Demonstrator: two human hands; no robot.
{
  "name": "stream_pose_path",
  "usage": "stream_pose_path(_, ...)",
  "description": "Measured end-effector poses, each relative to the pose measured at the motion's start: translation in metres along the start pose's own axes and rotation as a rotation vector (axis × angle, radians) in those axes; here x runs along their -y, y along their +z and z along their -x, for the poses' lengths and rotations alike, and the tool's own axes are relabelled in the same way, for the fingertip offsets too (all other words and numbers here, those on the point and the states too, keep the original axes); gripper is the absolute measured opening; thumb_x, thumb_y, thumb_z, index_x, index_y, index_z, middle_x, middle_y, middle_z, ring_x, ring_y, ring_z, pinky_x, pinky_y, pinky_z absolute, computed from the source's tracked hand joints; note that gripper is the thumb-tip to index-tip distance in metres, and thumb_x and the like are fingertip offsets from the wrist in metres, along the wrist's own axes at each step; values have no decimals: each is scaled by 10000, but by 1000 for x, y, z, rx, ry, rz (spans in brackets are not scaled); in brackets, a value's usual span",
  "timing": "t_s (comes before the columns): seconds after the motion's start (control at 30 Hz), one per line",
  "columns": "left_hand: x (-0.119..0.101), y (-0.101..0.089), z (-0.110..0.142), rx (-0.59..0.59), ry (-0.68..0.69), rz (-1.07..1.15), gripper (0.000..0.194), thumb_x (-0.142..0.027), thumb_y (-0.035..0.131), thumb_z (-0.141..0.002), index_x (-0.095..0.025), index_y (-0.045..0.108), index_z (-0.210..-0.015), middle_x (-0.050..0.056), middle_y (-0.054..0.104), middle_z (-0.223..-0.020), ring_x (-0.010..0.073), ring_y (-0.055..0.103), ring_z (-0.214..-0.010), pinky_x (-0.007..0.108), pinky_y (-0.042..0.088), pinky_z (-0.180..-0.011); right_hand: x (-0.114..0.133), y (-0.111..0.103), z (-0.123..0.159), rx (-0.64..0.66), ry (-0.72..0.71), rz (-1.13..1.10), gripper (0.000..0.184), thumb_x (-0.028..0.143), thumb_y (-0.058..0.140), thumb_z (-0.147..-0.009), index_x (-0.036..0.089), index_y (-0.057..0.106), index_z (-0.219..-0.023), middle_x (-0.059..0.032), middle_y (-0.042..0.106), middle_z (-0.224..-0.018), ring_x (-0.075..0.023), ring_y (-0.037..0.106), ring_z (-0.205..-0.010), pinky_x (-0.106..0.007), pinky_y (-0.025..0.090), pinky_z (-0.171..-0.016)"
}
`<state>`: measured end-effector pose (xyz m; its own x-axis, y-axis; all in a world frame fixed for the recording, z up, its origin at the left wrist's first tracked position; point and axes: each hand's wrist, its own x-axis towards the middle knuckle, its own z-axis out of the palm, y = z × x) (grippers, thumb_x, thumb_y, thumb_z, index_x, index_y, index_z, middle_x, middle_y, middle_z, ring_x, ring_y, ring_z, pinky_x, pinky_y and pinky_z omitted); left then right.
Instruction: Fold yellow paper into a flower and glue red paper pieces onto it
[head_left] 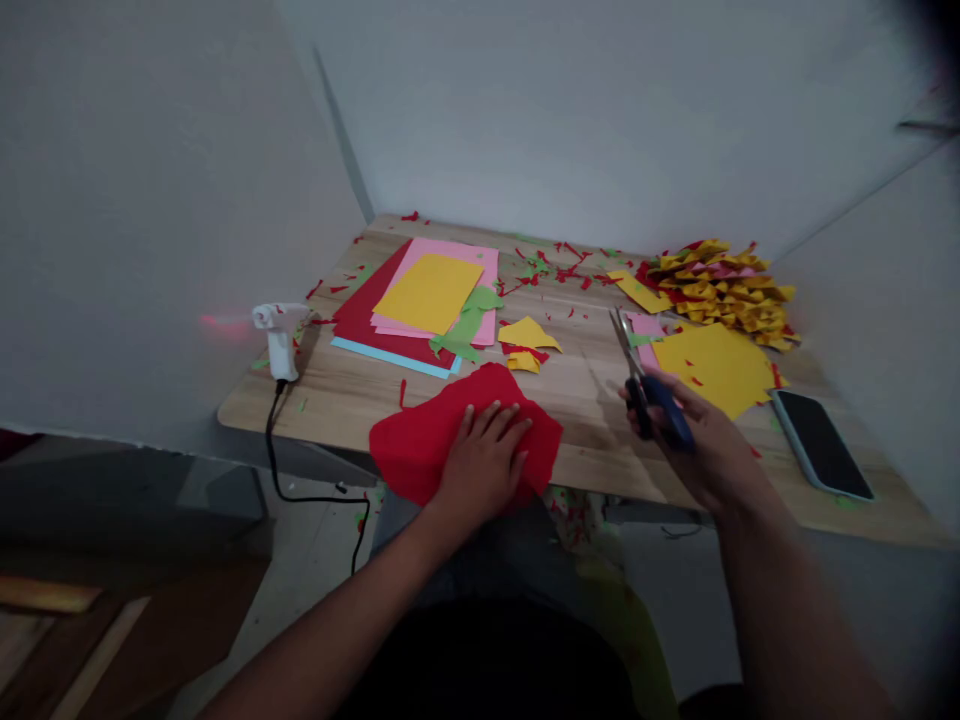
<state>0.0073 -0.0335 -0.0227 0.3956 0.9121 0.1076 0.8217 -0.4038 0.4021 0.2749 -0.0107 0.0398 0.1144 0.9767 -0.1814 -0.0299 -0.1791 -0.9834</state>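
Under my left hand (486,455) lies a cut piece of red paper (412,440), with an uneven outline, at the table's front edge. The fingers are stretched out flat on it, and part of the paper hangs past the edge. My right hand (705,440) grips a pair of scissors (637,385) by its dark blue handles, above the table to the right of the red paper. The scissors' blades point away from me and look slightly parted. Yellow paper scraps (527,333) lie just beyond the red paper.
A white glue gun (281,340) stands at the left edge, its black cord hanging down. Stacked coloured sheets (427,292) lie at back left. At right are a ruffled yellow paper piece (727,290), a yellow sheet (716,365) and a phone (821,443). Red and green snippets litter the table.
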Motion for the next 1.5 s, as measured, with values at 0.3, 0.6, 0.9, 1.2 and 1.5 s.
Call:
stream_pose_path(0.3, -6, -1, -10, 117, 177, -3, 395, -373, 461, -987, -286, 597, -1347, 39, 445, -1571, 258, 381, -1464, 526, 189, -1257, -72, -6, 129, 79, 274, -237, 654, 573, 821, -697, 286, 626, -1252, -51, 695, -1093, -197, 639, -902, -299, 503, -778)
stream_pose_path(0.6, -3, 5, -11, 89, 194, -74, 616, -434, 457, -974, -185, 377, -1531, 109, 373, -1609, 277, 292, -1517, 516, 172, -1262, -84, 10, 142, 163, 312, -134, 657, 618, 831, -649, 229, 601, -1127, -4, 663, -849, -128, 598, -651, -253, 454, -583)
stream_pose_path(0.9, -10, 1, -1, 53, 187, -80, 645, -440, 341, -1007, -128, 260, -1566, 142, 365, -1608, 239, 335, -1500, 477, 203, -1259, -91, 41, 107, 124, 236, -57, 547, 585, 844, -597, 204, 602, -906, 32, 610, -659, -84, 510, -489, -213, 413, -455)
stream_pose_path(1.2, -7, 3, -10, 104, 172, -50, 756, -459, 467, -944, -125, 219, -1575, 147, 301, -1636, 270, 286, -1520, 460, 176, -1262, -98, 29, 120, 130, 187, -46, 550, 589, 830, -639, 202, 606, -960, 44, 610, -715, -71, 534, -527, -187, 420, -467)
stream_pose_path(1.5, -6, 6, -11, 87, 165, -52, 778, -474, 486, -937, -119, 218, -1575, 167, 314, -1627, 287, 326, -1501, 457, 194, -1252, -95, 34, 107, 126, 130, 56, 608, 564, 855, -578, 183, 623, -992, 48, 606, -629, -91, 526, -431, -210, 402, -376)
